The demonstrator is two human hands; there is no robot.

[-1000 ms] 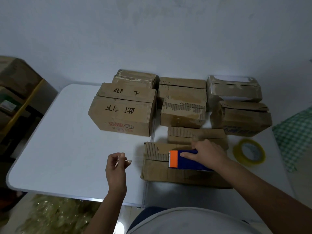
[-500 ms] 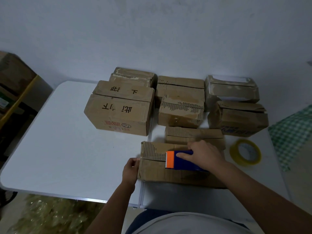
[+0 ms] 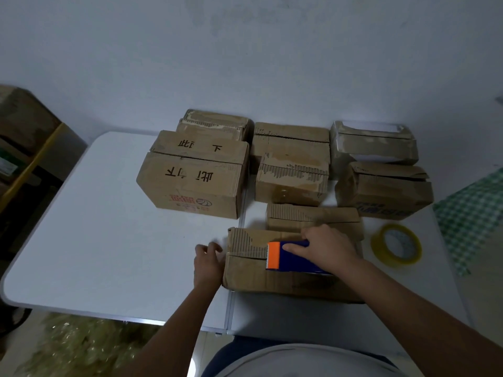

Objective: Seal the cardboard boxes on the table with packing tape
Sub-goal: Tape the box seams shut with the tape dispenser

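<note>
A flat cardboard box [image 3: 250,276] lies nearest me on the white table [image 3: 95,240]. My right hand [image 3: 326,246] grips a blue tape dispenser with an orange cutter head [image 3: 288,257] and holds it on top of this box, cutter pointing left. My left hand [image 3: 208,262] rests against the box's left end, fingers loosely curled near its corner. A thin strip of tape between the cutter and that corner cannot be made out for sure.
Several more cardboard boxes stand behind, the largest [image 3: 196,175] at left with black writing. A yellow tape roll [image 3: 396,244] lies at right. Stacked boxes [image 3: 24,137] stand left of the table; crumpled clear plastic [image 3: 81,346] lies on the floor.
My left hand has moved from the open table right to the near box's left end. The right hand and dispenser have stayed in place on the box.
</note>
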